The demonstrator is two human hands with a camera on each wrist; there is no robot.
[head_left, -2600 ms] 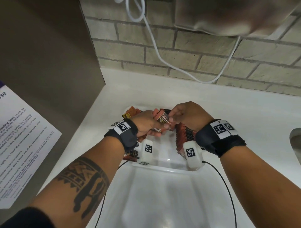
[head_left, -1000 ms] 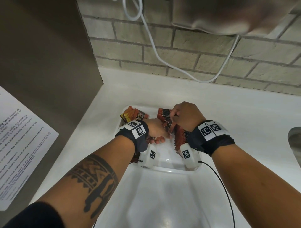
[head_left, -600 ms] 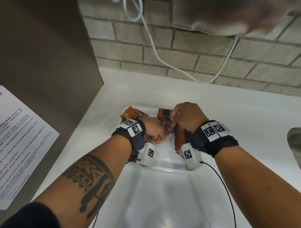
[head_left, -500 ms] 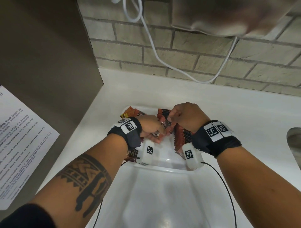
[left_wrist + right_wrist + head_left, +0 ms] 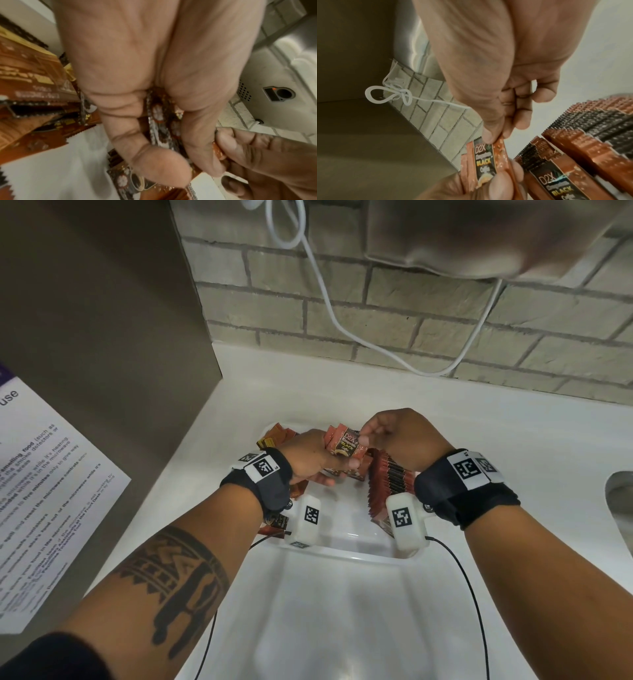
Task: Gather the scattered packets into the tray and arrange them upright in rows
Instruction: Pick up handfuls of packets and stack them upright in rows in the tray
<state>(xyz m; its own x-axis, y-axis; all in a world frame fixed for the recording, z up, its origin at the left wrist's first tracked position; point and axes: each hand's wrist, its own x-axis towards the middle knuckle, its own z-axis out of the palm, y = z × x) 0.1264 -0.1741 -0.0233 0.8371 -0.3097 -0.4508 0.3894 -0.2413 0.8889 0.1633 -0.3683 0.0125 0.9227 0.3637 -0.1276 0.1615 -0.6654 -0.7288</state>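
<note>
Packets (image 5: 388,479) stand upright in one row at frame centre; others (image 5: 277,436) lie loose left. Left hand (image 5: 308,457) grips a bundle (image 5: 344,445); right hand (image 5: 394,433) pinches its top packet.

Both your forearms reach forward, side by side, each with a black band at the wrist, and the left forearm carries a dark tattoo. Your left hand (image 5: 310,460) is curled, its fingers (image 5: 154,159) and thumb closed in a firm grip on a small bunch of packets (image 5: 344,448). Your right hand (image 5: 399,436) is close beside it, thumb and forefinger (image 5: 489,134) pinching the top edge of the front packet, the other fingers folded.
</note>
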